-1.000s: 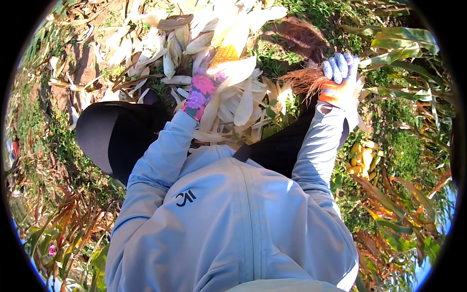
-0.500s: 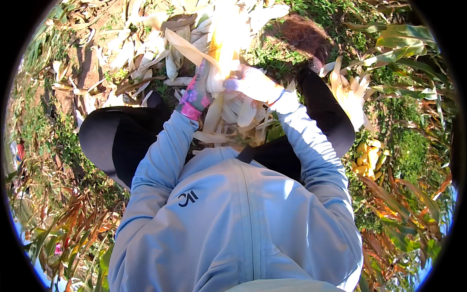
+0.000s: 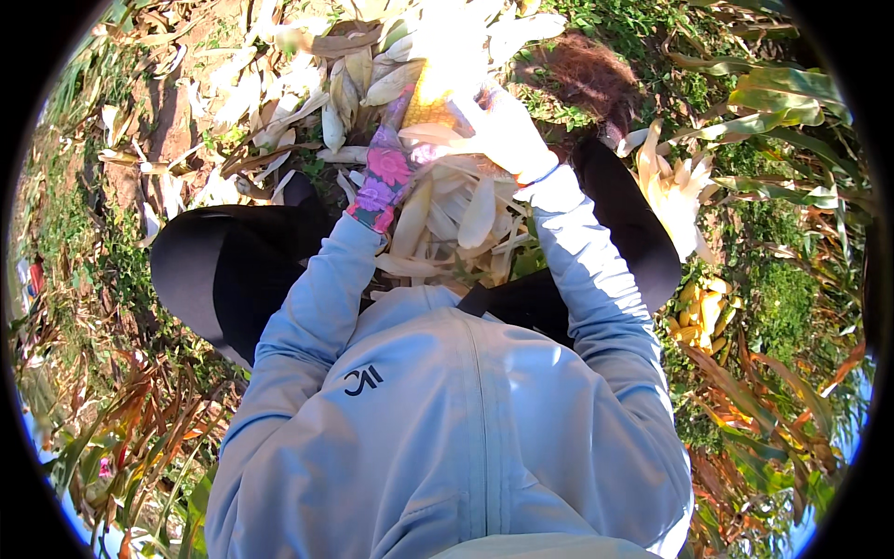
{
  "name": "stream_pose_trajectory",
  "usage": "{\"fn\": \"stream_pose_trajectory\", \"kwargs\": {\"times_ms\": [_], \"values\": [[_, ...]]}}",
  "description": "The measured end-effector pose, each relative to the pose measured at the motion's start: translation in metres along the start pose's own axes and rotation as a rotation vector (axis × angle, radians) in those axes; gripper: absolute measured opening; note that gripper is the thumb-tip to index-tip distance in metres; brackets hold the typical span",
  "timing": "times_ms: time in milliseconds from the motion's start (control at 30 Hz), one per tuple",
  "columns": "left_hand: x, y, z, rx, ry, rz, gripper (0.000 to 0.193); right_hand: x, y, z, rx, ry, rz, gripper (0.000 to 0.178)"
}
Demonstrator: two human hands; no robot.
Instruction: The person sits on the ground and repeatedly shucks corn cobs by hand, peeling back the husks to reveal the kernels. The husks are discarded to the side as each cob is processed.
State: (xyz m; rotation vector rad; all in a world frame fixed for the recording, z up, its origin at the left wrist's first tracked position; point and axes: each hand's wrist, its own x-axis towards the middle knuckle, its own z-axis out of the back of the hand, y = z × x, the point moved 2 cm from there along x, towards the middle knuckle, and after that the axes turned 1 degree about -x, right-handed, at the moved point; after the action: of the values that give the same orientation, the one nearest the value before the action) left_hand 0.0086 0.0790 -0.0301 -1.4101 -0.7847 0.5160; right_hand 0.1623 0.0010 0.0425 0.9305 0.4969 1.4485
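Note:
A yellow ear of corn point(image 3: 428, 96) is held upright in front of me, its far end lost in glare. My left hand point(image 3: 387, 170), in a pink and purple floral glove, is closed around the ear's left side. My right hand point(image 3: 515, 138) is at the ear's right side, partly washed out by sunlight. Its fingers look closed on a pale corn husk point(image 3: 436, 135) that crosses the ear's lower part. Loose husks point(image 3: 477, 216) lie between my legs, below both hands.
Pale husked and unhusked ears point(image 3: 343, 98) lie ahead to the left. Reddish-brown corn silk point(image 3: 591, 74) lies ahead to the right. Beside my right knee stand a spread of husk leaves point(image 3: 672, 191) and a pile of yellow ears point(image 3: 703, 312). Cornstalk leaves point(image 3: 773, 98) line the right side.
The right hand has shifted up and to the right. The long husk strip left of the ear is gone from there, and the ear shows more bare yellow kernels. The left hand has risen slightly.

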Motion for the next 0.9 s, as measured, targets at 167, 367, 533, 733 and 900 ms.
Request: {"fn": "stream_pose_trajectory", "kwargs": {"times_ms": [167, 367, 533, 733, 900], "values": [[0.005, -0.007, 0.005, 0.236, -0.112, -0.053, 0.089, 0.016, 0.009, 0.015, -0.209, -0.125, 0.394, 0.022], [0.0, 0.034, 0.013, 0.189, -0.224, 0.063, 0.09, 0.054, -0.024, 0.103, 0.645, -0.427, -0.481, 0.013], [-0.001, 0.048, 0.01, 0.018, -0.312, 0.303, 0.085, 0.078, -0.128, 0.185, 1.019, -0.175, -0.124, 0.015], [0.006, 0.049, 0.007, -0.048, -0.292, 0.445, 0.076, 0.094, -0.231, 0.199, 0.428, -0.474, -0.515, 0.018], [0.009, 0.07, 0.004, 0.07, -0.232, 0.414, 0.077, 0.043, -0.357, 0.227, -0.569, 0.235, -0.836, 0.059]]}}
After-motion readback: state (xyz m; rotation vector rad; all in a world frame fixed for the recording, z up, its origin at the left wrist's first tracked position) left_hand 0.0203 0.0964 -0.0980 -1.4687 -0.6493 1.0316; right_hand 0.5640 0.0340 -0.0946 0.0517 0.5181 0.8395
